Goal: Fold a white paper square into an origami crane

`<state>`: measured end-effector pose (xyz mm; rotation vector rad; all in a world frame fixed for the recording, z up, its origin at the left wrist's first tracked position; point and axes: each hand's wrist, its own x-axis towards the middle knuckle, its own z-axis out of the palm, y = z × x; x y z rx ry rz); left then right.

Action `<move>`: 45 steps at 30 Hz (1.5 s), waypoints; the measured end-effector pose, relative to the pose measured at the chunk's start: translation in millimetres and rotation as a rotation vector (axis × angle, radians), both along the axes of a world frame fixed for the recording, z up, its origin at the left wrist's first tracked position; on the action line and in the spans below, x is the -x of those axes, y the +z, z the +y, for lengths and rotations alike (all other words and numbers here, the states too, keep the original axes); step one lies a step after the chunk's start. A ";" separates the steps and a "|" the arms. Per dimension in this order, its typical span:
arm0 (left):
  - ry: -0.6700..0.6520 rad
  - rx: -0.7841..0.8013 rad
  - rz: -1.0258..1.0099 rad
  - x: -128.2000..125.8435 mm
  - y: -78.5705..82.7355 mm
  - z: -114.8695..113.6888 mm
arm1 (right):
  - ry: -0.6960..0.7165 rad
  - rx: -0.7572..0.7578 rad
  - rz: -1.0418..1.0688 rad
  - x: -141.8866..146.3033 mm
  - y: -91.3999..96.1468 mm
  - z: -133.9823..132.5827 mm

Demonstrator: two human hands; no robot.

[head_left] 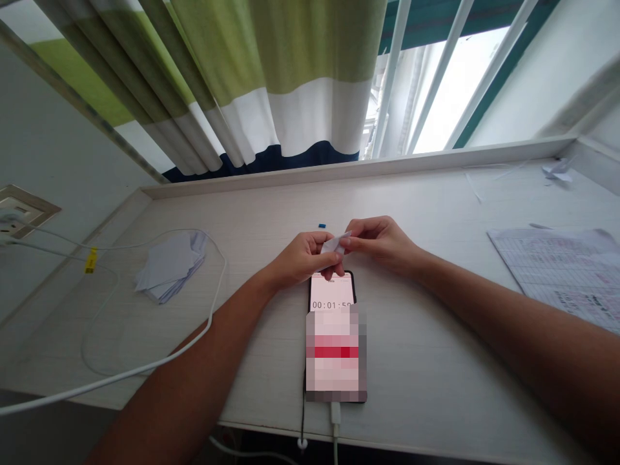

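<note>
A small folded piece of white paper (pixel 333 245) is held between both hands above the desk. My left hand (pixel 310 253) pinches its left and lower side, thumb on top and fingers curled beneath. With thumb and index finger, my right hand (pixel 375 237) grips the paper's upper right corner. Directly below the hands lies a phone (pixel 333 294), screen up, showing a timer at 00:01:59; most of its screen is blurred out. Just beyond my left hand, a tiny blue object (pixel 322 226) rests on the desk.
Loose white paper sheets (pixel 169 265) are stacked at left, beside a white cable (pixel 213 303) running over my left forearm. Written sheets (pixel 562 271) lie at right, with paper scraps (pixel 557 171) behind. A charging cable (pixel 335 416) hangs over the front edge. A curtain (pixel 290 77) hangs behind.
</note>
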<state>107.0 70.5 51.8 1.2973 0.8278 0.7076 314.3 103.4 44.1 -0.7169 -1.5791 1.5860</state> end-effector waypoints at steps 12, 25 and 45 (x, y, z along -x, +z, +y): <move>0.005 -0.036 -0.035 2.8 -1.9 2.3 | -0.007 -0.024 -0.019 -3.7 2.0 1.6; 0.048 0.007 -0.127 5.2 0.1 3.1 | -0.076 -0.018 0.062 -0.9 -4.1 3.3; 0.024 -0.023 0.045 3.3 -0.2 2.8 | -0.070 -0.077 -0.157 2.6 1.4 -2.2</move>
